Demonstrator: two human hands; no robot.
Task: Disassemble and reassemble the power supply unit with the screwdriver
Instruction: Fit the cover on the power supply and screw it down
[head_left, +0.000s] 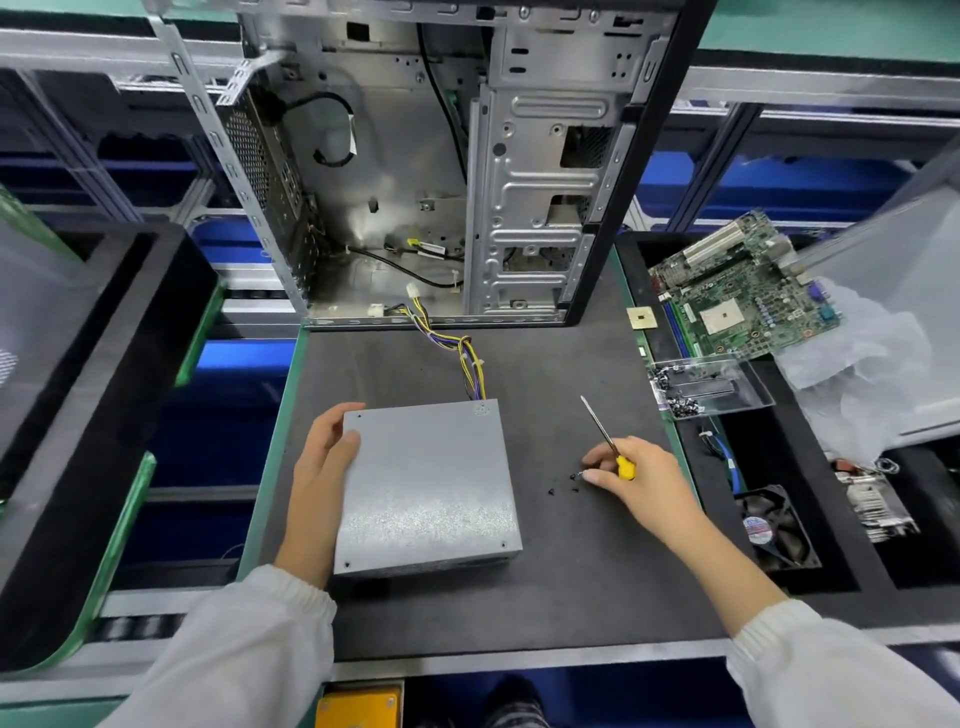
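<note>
Power supply unit (428, 486): grey metal box, lying flat on the dark surface (571, 571), lid on, cable bundle (465, 358) trailing from its far edge. Screwdriver (605, 436): yellow handle, slim shaft pointing up and away. Small black screws (563, 483) lying loose just right of the unit.

An open computer case (415, 156) stands at the back of the dark surface (571, 571), with a circuit board (743, 291), clear tray (711, 387) and black fan (779, 525) off right.

Two bare hands, left hand (322, 457), right hand (641, 483), loose white sleeves (249, 639) with gathered ribbed cuffs
</note>
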